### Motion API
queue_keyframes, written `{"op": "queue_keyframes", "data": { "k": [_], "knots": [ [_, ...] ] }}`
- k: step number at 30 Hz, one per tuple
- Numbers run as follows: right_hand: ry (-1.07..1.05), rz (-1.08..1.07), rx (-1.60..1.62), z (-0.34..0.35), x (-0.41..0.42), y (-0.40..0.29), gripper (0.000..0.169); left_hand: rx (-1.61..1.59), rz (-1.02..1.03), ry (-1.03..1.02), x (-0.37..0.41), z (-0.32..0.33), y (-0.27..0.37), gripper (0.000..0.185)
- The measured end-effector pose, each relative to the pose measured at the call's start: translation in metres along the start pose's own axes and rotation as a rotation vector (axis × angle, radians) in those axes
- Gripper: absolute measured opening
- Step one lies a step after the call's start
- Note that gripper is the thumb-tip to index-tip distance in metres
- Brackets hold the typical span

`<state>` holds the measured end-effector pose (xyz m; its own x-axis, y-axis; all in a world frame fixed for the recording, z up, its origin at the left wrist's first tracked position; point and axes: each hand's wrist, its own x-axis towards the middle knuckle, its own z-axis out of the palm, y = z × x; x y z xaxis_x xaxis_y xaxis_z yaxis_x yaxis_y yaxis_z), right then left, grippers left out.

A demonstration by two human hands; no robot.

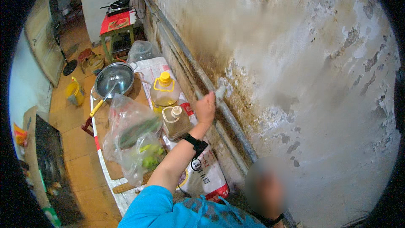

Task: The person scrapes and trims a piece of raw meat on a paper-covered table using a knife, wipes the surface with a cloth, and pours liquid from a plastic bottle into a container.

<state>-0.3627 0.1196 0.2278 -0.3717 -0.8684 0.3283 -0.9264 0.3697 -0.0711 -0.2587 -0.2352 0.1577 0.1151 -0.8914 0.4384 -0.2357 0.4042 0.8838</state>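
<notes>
With fingers curled, my left hand is raised at the metal pipe along the wall. A blurred white thing is beside its fingertips; whether the hand holds it, I cannot tell. My right hand is at the lower right, its fingers and anything in them hidden by blur. Left of my left forearm, a clear plastic bag with green vegetables lies on the table. A large oil bottle with a yellow cap and a smaller jug with a white cap stand near my left hand.
A metal pan with a glass lid and a yellow-handled utensil sits at the table's far end. Printed white sacking covers the wall side. Beyond are a small red-topped table with a black pan, and a yellow bucket on the floor.
</notes>
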Motion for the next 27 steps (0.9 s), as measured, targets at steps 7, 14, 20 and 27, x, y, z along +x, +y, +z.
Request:
{"op": "queue_keyframes", "data": {
  "k": [7,14,20,27],
  "knots": [
    [-0.043,0.048,0.060,0.018,-0.014,0.019,0.041,0.070,-0.184,0.113,0.055,-0.013,-0.006,0.049],
    [0.052,-0.062,-0.162,-0.008,0.003,-0.012,0.039,0.209,0.077,-0.125,-0.039,-0.030,0.037,0.046],
    [0.181,-0.137,-0.197,-0.008,0.006,-0.008,0.037,0.217,0.281,-0.562,-0.143,-0.059,0.105,0.040],
    [0.194,-0.074,-0.123,-0.031,0.013,-0.027,0.039,-0.100,-0.151,-0.564,-0.133,-0.088,0.088,0.043]
  ]
}}
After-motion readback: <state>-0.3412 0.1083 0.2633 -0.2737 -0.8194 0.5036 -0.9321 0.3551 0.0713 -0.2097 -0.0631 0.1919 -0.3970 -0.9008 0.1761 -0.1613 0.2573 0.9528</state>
